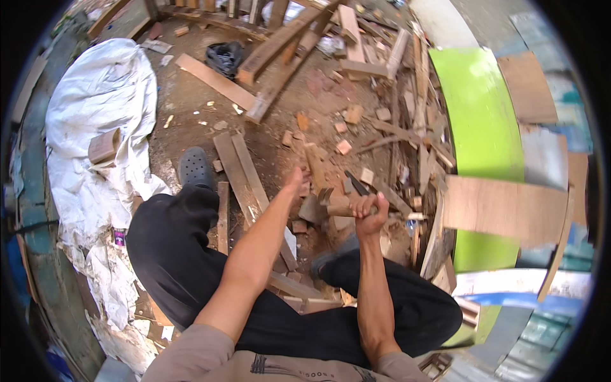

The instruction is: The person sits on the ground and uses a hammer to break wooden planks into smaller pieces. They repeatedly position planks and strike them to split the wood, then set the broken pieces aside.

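Note:
My right hand (371,213) is closed round the wooden handle of a hammer-like tool (342,209). Its dark metal head points left, toward my other hand; the exact shape is hard to make out. My left hand (297,181) has its fingers curled against a rough, light-brown piece of wood (312,160) between my feet. Just below sits a grey, wedge-like block (312,209). A black, narrow, pointed thing (357,183) lies beyond my right fist.
Planks (240,175) lie by my left shoe (196,168). Heavy beams (283,54) cross ahead, near a black plastic bag (224,58). Wood scraps heap up at right, beside a lime-green panel (477,114) with a plywood sheet (506,209). A white sheet (105,79) spreads at left.

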Demonstrator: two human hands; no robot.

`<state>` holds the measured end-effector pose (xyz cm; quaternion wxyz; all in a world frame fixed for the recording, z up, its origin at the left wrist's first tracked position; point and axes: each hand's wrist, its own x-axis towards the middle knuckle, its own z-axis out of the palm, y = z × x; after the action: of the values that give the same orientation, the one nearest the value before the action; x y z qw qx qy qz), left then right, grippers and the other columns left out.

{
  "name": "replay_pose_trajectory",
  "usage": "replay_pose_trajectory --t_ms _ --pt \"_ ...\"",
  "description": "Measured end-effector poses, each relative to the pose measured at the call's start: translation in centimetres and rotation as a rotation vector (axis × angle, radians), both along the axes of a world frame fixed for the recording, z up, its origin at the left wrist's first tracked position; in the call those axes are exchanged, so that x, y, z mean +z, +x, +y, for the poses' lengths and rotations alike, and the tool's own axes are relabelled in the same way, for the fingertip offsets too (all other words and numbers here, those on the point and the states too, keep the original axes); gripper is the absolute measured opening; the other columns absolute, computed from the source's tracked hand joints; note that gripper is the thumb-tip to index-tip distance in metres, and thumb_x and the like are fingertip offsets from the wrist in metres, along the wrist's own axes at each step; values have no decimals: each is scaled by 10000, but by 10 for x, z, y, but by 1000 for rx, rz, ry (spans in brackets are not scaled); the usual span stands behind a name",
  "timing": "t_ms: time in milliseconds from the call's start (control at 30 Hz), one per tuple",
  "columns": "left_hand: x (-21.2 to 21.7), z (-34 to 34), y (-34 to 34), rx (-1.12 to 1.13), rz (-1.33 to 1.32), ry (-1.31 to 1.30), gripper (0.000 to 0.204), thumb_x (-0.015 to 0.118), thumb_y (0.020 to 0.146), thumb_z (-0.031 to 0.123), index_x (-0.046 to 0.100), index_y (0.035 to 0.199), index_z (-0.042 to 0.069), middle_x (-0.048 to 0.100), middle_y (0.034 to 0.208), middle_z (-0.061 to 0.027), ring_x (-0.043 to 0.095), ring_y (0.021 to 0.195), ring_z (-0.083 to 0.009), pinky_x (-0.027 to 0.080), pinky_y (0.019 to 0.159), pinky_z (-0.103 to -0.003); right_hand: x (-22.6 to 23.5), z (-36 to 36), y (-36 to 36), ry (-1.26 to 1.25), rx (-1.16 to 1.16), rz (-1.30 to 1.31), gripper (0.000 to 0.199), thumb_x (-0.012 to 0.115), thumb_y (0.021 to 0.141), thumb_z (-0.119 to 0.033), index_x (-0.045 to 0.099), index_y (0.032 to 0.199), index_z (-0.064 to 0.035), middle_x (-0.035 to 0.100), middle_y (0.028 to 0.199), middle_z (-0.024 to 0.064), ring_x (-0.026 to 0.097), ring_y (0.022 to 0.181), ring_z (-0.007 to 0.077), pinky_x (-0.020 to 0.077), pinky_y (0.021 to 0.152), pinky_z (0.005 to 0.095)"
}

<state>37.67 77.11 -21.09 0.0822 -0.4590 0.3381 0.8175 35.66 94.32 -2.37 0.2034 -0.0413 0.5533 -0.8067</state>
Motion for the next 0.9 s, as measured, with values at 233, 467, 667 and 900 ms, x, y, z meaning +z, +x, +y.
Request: replay_pose_trajectory --t_ms 233,467,667,900 --pt "58 42 19 -906 -137 -28 492 547 929 443 580 1202 35 656 1034 -113 651 801 -188 579 692 -346 -6 71 3 121 80 -234 646 348 961 -500 327 433 -129 329 398 44 370 397 195 392 577 348" --pt "46 33 48 -930 -238 167 303 591 931 271 584 1124 38 674 978 -90 653 783 -155 588 672 -267 5 61 6 8 73 -364 647 440 930 -553 361 464 -111 326 407 48 357 394 187 391 499 327" --pt "23 28 49 -585 -248 391 44 607 905 73 610 934 39 637 893 -66 643 773 -154 597 657 -223 33 54 -4 36 170 -319 653 472 927 -562 370 467 -109 333 411 39 384 398 182 413 518 324" --pt "114 52 27 -951 60 314 98 591 943 114 639 971 34 642 933 -37 615 811 -110 570 730 -195 98 74 4 90 101 -178 648 500 923 -542 367 457 -111 332 414 36 389 401 177 409 515 314"
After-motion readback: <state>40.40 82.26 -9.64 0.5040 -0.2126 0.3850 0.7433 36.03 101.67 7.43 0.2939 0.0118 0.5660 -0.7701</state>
